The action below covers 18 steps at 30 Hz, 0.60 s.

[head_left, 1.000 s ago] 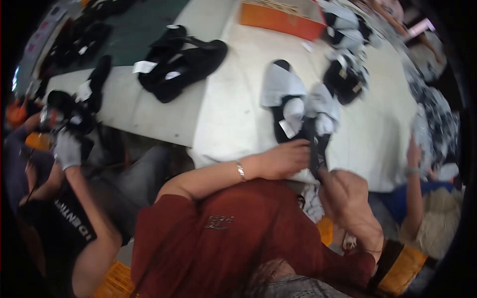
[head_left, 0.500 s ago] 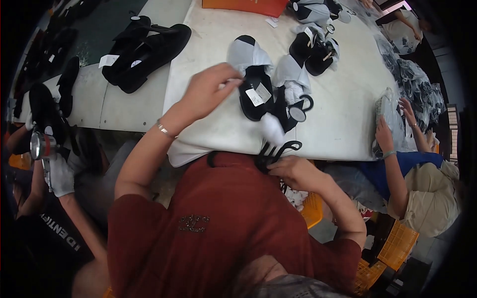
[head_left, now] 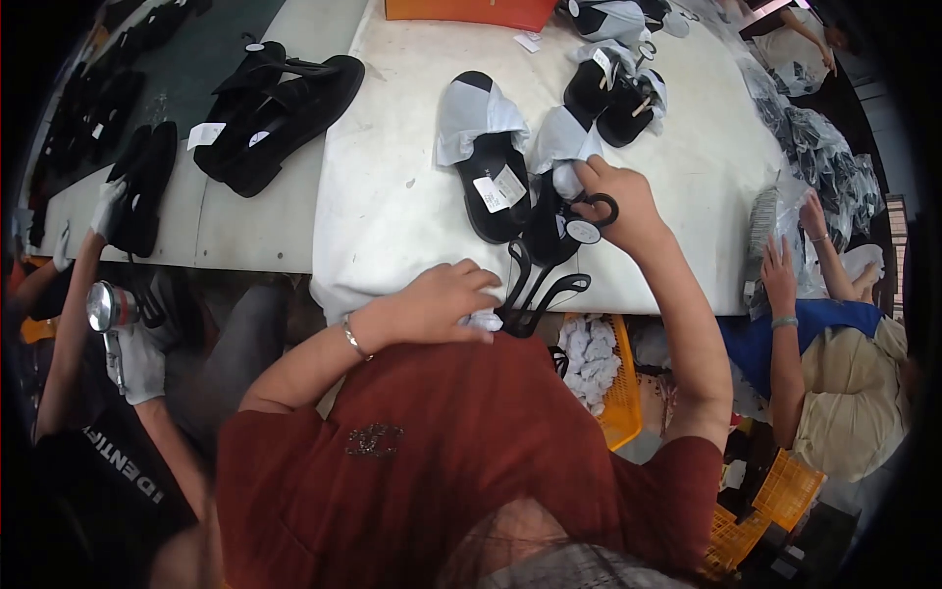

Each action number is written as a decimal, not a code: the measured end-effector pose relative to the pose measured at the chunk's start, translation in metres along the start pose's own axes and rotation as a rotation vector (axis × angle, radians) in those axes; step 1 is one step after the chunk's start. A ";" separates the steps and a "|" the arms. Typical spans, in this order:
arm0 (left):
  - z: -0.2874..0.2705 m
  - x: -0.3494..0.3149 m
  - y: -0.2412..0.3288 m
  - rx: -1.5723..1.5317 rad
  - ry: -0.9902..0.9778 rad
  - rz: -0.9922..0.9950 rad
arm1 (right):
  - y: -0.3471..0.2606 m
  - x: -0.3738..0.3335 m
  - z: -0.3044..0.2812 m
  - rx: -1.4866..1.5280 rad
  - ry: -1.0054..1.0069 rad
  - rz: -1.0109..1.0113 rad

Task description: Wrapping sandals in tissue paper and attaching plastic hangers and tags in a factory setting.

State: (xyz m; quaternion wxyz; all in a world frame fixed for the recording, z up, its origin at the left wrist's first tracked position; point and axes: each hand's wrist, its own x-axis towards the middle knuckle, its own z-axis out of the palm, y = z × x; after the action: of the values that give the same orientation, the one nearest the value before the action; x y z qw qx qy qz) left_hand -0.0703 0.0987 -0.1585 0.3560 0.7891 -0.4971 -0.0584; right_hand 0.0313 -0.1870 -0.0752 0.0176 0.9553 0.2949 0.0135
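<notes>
Two black shoes lie side by side on the white table, toes away from me and wrapped in thin white paper. The left shoe (head_left: 496, 211) carries white tags on its insole. Over the right shoe (head_left: 549, 236) my right hand (head_left: 623, 206) is closed, fingertips against a white paper wad (head_left: 566, 181) at the shoe's opening. A black hook with a round pale disc (head_left: 584, 232) sticks out beside its thumb. My left hand (head_left: 437, 304) is closed at the table's front edge on a crumpled white wad (head_left: 484, 320). Black plastic hangers (head_left: 530, 299) stand beside it.
More paper-wrapped shoes (head_left: 618, 98) lie at the back right, and an unwrapped black pair (head_left: 285, 118) at the left. An orange box (head_left: 471, 10) is at the far edge. A yellow basket (head_left: 623, 393) of white wads sits below the table. Co-workers' hands (head_left: 780, 275) are at both sides.
My left hand has come down from above the left shoe to the table's front edge. My right hand has left the hangers and moved up to the right shoe's opening.
</notes>
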 end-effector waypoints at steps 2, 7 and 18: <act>0.003 0.004 -0.009 -0.111 -0.033 -0.119 | -0.002 0.010 0.016 -0.129 0.003 -0.012; 0.004 0.007 -0.017 -0.163 0.086 -0.205 | 0.006 0.024 0.006 -0.084 -0.036 -0.085; -0.118 0.065 -0.059 -1.157 0.843 -0.327 | 0.009 0.053 -0.067 1.333 0.357 0.067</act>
State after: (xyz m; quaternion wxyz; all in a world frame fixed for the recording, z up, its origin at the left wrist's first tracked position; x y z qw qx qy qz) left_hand 0.0585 0.1193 -0.0911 0.8635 0.4943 -0.0834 -0.0554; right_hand 0.0780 -0.1631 -0.0069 -0.6227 0.7539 0.2090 -0.0130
